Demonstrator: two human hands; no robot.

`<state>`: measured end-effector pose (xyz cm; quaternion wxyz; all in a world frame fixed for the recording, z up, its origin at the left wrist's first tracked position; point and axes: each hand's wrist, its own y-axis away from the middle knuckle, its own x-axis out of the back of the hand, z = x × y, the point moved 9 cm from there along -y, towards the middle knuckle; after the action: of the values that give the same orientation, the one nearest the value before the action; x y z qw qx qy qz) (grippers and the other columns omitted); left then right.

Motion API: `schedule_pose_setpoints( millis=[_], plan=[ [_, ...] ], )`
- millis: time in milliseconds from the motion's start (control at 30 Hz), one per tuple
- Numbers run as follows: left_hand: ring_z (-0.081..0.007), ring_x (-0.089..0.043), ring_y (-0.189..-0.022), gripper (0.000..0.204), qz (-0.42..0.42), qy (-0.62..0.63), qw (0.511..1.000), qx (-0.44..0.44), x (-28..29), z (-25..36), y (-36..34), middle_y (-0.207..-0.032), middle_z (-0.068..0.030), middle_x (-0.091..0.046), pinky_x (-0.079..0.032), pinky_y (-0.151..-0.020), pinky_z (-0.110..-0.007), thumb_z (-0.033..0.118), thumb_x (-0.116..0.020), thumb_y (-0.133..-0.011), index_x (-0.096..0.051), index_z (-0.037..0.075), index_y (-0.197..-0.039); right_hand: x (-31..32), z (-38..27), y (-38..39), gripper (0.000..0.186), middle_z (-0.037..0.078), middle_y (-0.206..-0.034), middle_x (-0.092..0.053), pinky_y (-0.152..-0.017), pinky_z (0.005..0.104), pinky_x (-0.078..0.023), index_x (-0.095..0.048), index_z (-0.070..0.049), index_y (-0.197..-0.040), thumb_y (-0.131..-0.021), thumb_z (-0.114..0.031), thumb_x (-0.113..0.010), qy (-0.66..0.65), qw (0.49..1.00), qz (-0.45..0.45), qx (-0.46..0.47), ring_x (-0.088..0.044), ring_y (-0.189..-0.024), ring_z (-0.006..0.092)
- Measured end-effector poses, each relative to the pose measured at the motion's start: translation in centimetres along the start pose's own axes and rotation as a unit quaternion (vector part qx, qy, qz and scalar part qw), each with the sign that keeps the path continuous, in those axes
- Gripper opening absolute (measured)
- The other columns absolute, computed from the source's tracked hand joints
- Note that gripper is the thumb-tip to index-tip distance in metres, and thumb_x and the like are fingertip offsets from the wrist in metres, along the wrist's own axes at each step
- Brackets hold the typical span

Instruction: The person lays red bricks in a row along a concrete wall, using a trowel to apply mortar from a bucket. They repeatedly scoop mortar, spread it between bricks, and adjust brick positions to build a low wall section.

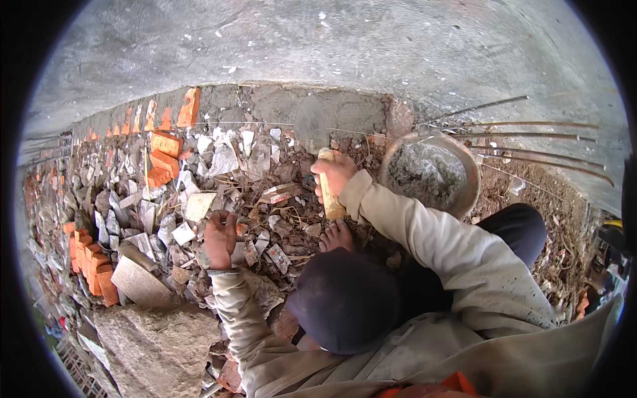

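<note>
My right hand (336,174) is wrapped round the pale wooden handle of a trowel (310,123). The trowel's grey blade points away from me, over the grey mortar strip (352,109) at the foot of the wall. Loosely bent, the fingers of my left hand (220,240) hover over broken tile and stone rubble (199,205), with nothing visible in them. To the right of the trowel sits a round pan (476,174) of wet grey mortar (428,171). A thin taut string (265,123) runs past the blade along the strip.
A row of orange bricks (188,107) is set along the wall (298,46), with loose bricks (164,159) nearer. More bricks (93,262) lie stacked left, beside a large stone slab (156,348). Steel rods (531,136) jut out at right. My bare foot (337,235) rests on the rubble.
</note>
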<state>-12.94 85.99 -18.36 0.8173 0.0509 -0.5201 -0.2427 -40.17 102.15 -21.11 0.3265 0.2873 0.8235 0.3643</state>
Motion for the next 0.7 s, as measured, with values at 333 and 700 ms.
schedule_pose_setpoints(
  millis=[333,700],
  plan=[
    [-0.0357,-0.063,-0.084,0.021,-0.164,0.044,0.981,-0.097,-13.0,9.5,7.3,-0.088,-0.0152,-0.065,-0.050,-0.073,-0.044,0.025,-0.060,-0.083,-0.059,0.005,-0.091,9.3,-4.9,11.2,0.050,0.004,-0.095,-0.059,-0.081,0.0257,-0.045,-0.049,0.000,-0.126,-0.079,-0.008,-0.063,0.405,0.912,0.006,0.058,-0.055,-0.086,0.0104],
    [-0.0390,-0.062,-0.081,0.020,-0.139,0.034,0.976,-0.166,-10.0,14.4,5.2,-0.088,-0.0200,-0.065,-0.048,-0.072,-0.045,0.023,-0.058,-0.084,-0.063,0.006,-0.094,13.6,-7.8,14.4,0.022,0.005,-0.075,-0.065,-0.068,0.0287,-0.046,-0.067,-0.001,-0.088,-0.072,-0.017,-0.068,0.371,0.926,-0.071,-0.001,-0.058,-0.074,0.0116]
  ],
)
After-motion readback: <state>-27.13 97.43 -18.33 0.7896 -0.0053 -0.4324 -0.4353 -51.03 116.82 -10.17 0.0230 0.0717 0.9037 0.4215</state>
